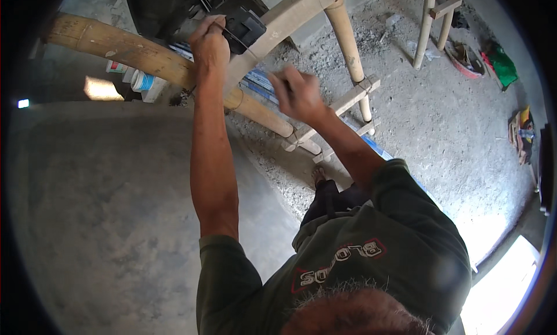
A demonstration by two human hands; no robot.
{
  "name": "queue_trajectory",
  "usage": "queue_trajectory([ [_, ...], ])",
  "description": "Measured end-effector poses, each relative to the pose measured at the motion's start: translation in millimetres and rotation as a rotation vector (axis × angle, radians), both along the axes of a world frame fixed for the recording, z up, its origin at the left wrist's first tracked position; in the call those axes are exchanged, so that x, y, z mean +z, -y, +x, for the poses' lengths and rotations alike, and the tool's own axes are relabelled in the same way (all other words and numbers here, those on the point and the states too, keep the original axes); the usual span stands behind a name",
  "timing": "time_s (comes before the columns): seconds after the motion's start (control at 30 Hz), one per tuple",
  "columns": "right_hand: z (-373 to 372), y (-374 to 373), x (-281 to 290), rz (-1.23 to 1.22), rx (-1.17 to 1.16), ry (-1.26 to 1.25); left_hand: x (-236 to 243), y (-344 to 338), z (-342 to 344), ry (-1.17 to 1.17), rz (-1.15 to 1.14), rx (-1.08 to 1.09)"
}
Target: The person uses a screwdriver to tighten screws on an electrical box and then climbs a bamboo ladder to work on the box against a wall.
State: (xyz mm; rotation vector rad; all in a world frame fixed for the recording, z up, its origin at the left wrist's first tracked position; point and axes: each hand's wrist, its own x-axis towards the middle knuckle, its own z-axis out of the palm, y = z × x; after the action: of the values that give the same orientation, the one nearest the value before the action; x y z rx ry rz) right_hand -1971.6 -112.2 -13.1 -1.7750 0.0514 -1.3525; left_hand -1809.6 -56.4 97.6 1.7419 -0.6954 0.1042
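My left hand (210, 42) is closed at the edge of an open black case (156, 13), its fingers pinching a thin dark rod (235, 38) that points down to the right. Beside these fingers lies a black block-shaped piece (246, 27), at the edge of a pale wooden plank (284, 19). To the right, my right hand (299, 94) is raised in the air, blurred by motion. Its fingers are curled, with something small and dark between them that I cannot make out.
A thick bamboo pole (133, 51) runs under my left forearm. Bamboo legs (348, 39) and wooden crosspieces (333, 114) stand on the rubble-strewn floor. A white bucket (142, 81) is at left, above a grey concrete surface (116, 219). A green sack (500, 65) lies far right.
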Motion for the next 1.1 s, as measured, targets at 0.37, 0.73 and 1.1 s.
queue_trajectory([
  [0.37, -75.3, -14.6, 9.0, 0.462, 0.079, -0.046, 3.6, -0.2, 7.5, -0.195, -0.052, -0.095],
  [0.73, -2.6, -1.2, 42.2, 0.313, 0.055, -0.013, 5.2, 7.0, -6.7, 0.01, 0.051, 0.005],
  [1.1, 51.0, -13.8, 60.5, 0.149, -0.239, 0.133, -3.6, 2.4, 11.9, 0.146, 0.151, 0.065],
])
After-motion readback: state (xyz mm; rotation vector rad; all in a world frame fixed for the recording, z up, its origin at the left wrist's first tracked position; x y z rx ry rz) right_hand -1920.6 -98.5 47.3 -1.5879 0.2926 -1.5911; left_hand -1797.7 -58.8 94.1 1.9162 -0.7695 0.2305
